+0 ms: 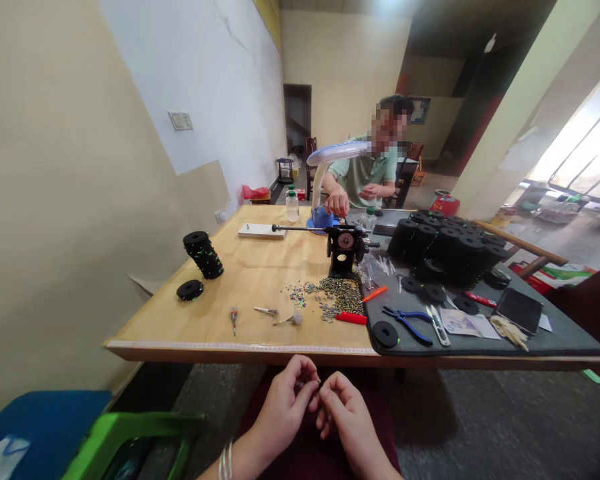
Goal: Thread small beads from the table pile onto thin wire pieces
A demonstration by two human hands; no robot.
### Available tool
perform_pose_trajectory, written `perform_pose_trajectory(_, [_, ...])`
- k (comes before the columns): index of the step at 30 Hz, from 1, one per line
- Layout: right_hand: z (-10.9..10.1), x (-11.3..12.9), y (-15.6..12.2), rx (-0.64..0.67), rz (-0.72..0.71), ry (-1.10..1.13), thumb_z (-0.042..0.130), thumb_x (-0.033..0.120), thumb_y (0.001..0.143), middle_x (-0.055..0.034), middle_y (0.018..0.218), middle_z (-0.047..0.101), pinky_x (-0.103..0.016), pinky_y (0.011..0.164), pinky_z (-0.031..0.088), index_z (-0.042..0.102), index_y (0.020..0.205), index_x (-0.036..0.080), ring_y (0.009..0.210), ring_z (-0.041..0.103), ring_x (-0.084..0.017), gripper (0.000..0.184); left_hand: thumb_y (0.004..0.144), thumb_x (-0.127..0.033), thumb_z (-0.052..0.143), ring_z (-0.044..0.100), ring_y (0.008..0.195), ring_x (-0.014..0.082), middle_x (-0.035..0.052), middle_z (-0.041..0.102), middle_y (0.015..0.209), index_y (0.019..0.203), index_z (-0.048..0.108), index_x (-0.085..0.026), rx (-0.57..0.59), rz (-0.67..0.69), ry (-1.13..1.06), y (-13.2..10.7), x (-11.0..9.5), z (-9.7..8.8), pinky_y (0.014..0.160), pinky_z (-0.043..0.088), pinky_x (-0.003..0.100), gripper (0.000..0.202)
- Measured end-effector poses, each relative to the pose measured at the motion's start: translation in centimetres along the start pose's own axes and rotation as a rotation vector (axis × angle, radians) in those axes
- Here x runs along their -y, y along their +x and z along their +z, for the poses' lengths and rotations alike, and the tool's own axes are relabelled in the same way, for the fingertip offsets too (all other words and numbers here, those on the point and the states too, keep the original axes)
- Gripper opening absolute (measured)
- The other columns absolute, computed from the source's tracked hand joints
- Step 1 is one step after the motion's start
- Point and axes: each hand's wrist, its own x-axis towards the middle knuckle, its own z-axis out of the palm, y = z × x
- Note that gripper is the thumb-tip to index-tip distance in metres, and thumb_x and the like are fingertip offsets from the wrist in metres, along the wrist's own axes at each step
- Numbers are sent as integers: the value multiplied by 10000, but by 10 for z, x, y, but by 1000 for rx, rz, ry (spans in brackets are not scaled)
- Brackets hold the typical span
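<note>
My left hand (294, 393) and my right hand (344, 408) meet over my lap, just in front of the table edge. Both have thumb and fingers pinched together, the fingertips almost touching. Whatever sits between them is too small to make out. Closest on the table (170, 327) are a few feathery-tipped pieces, among them a red one (234, 321) and a pale one (291, 320). Beyond lies a heap of small striped metallic pieces (341, 295), with a red-handled tool (351, 319) at its front.
Black foam spools (203, 255) are stacked at left, and many more (425, 243) at right. A black winding machine (345, 247) stands mid-table near a lamp (337, 153). Blue-handled pliers (410, 323) lie on the dark mat (360, 347). A co-worker (363, 173) sits across. A green stool (130, 427) is at lower left.
</note>
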Motion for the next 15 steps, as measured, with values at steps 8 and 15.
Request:
perform_pose_trajectory(8, [-6,-12,5,-32,-61,-243,580,613,757,68,457,524,-155,334,255,479,756,194,320,367,-53,431,843,-228,534,572,782,229,81,636,834,942,646,-240,-4,171,187,-7,8,-5,749,429,326,150])
perform_pose_trajectory(15, [-8,-4,3,-27,-171,-400,535,512,843,61,453,504,-191,408,307,484,728,203,382,419,-90,333,832,-210,541,609,782,201,75,671,874,1056,583,-206,21,74,113,-5,3,-3,744,460,298,228])
